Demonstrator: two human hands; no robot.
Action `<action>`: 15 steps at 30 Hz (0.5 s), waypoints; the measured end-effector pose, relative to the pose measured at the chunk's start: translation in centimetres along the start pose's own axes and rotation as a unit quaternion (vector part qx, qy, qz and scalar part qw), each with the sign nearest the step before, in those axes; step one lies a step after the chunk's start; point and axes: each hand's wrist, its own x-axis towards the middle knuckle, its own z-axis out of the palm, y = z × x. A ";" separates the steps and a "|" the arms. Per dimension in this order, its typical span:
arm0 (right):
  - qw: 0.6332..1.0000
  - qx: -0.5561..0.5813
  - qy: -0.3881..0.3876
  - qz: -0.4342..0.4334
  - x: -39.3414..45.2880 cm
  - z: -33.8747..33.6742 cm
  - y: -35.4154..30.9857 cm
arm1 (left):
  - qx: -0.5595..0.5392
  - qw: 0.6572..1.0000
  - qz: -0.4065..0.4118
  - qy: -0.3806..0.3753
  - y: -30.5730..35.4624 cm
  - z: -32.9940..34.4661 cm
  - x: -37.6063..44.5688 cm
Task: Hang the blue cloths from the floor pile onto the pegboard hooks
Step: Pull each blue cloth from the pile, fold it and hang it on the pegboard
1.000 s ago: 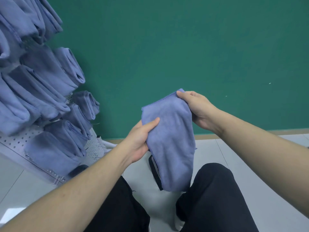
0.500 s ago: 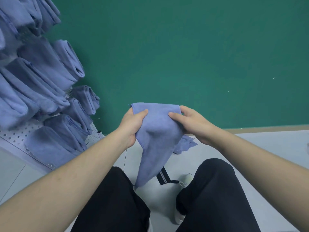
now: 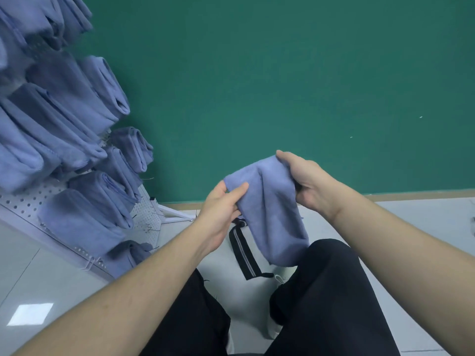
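Both hands grip one blue cloth [image 3: 270, 214]: left hand [image 3: 221, 209] pinches its left corner, right hand [image 3: 305, 183] clutches the top; pegboard [image 3: 23, 201] off left.

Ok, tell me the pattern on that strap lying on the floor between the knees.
Black strap with pale grey stripes running lengthwise, clearest in the head view.

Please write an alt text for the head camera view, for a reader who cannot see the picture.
Both hands hold one folded blue cloth in front of a green wall: the left hand pinches its left corner, and the right hand has its grip on the top edge. At the left, a white pegboard carries many hung blue cloths.
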 end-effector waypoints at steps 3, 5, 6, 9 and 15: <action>0.996 -0.057 -0.063 -0.002 -0.4 -0.8 0.8 | -0.014 0.999 0.026 0.027 0.4 0.4 0.3; 0.981 -0.157 -0.108 -0.036 -0.8 -1.2 1.5 | -0.033 0.998 0.028 0.041 0.7 0.5 0.5; 0.973 -0.186 -0.126 -0.051 -1.0 -1.4 1.8 | -0.039 0.998 0.024 0.051 0.9 0.4 0.7; 0.970 -0.196 -0.126 -0.065 -1.2 -1.5 2.5 | -0.034 0.996 0.009 0.083 1.6 0.2 1.2; 0.958 -0.263 -0.090 -0.067 -0.8 -1.3 2.5 | 0.008 0.994 -0.001 0.110 3.1 -0.9 1.4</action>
